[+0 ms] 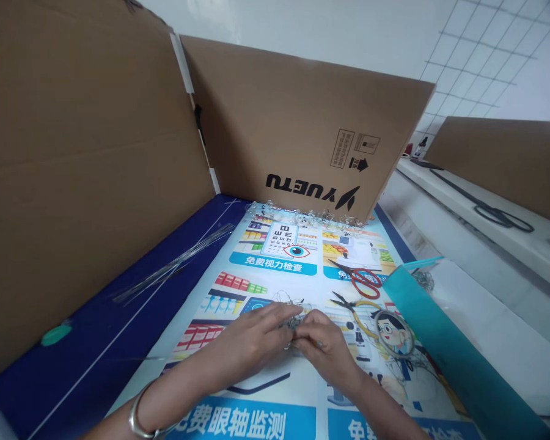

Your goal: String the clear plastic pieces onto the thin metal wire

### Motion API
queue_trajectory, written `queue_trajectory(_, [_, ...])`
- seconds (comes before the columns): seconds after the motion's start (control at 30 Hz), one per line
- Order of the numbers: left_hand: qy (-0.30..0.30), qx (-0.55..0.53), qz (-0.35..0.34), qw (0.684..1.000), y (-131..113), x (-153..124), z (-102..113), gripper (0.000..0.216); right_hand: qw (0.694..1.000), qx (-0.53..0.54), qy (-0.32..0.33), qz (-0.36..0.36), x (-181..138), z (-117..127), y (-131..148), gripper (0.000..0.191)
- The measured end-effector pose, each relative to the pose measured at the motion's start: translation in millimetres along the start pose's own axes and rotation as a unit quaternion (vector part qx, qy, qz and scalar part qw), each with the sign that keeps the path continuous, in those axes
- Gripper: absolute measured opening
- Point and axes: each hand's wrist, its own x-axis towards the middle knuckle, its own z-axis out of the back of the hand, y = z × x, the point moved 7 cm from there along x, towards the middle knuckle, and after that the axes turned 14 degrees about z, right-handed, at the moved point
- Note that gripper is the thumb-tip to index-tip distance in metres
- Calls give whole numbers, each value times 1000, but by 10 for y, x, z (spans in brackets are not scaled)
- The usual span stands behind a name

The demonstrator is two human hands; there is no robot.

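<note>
My left hand (261, 333), with a silver bangle (136, 415) on its wrist, is closed around a small tangle of thin silvery wire (295, 322). From the right, the fingertips of my right hand (325, 345) pinch the same wire piece. Fine loops stick up above the fingers; its underside is hidden. To the right lie pliers (358, 311) with yellow handles and, beyond them, red-handled scissors (365, 282). Close to the pliers rests a round coil of wire (407, 351), with loose thin strands beside it.
A printed poster (318, 293) covers the table. Straight wires (178, 264) lie on the blue cloth (96, 357) at left. Curly wire pieces (302, 218) line the foot of the cardboard wall (275, 122). At right stands a teal-edged container (444, 336); a cable (499, 215) rests on the ledge.
</note>
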Motion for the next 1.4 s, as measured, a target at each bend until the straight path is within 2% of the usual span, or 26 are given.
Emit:
queue_trajectory(0.13, [-14,-29,-24,999,-51,29,44,20,999,-31,1,12,-17,-21,19,14])
queue_trajectory(0.2, [-17,-34,-21,999,-42,33,36,20,996,-82,-7,31,-46,-23,42,15])
queue_trajectory(0.33, [-39,-54,-2,998,10,23,-9,18,968,-237,-14,87,-114,-32,146,18])
queue_trajectory(0.5, [-73,-96,41,992,58,20,-58,18,934,-340,11,108,-124,-72,268,13])
queue_trajectory(0.57, [-79,-114,55,989,73,25,-52,18,940,-328,18,85,-100,-75,278,15])
queue_trajectory(0.7, [-62,-167,116,977,151,44,-19,15,974,-224,12,-2,-60,-56,207,14])
queue_trajectory(0.77, [-55,-161,137,976,143,46,-3,14,983,-179,3,-35,-58,-57,162,13])
queue_trajectory(0.83, [-68,-113,136,982,72,36,21,15,987,-149,-14,-52,-66,-61,131,13])
queue_trajectory(0.93, [-122,4,118,985,-81,5,62,17,988,-127,-38,-77,-76,-75,91,14])
queue_trajectory(1.03, [-120,74,107,984,-148,12,18,19,986,-117,-47,-105,-52,-92,60,12])
queue_trajectory(1.1, [-129,82,123,980,-109,32,26,17,985,-113,-53,-115,-14,-88,50,11])
queue_trajectory(1.17, [-146,80,137,976,-67,50,66,15,985,-106,-62,-123,30,-75,41,11])
queue_trajectory(1.27, [-169,52,95,980,-117,46,165,16,984,-77,-73,-144,85,-65,22,10])
queue_trajectory(1.33, [-153,-1,90,984,-119,41,224,15,983,-67,-80,-152,122,-58,29,10])
queue_trajectory(1.4, [-114,-74,131,982,-41,45,247,13,982,-69,-85,-151,159,-45,46,11])
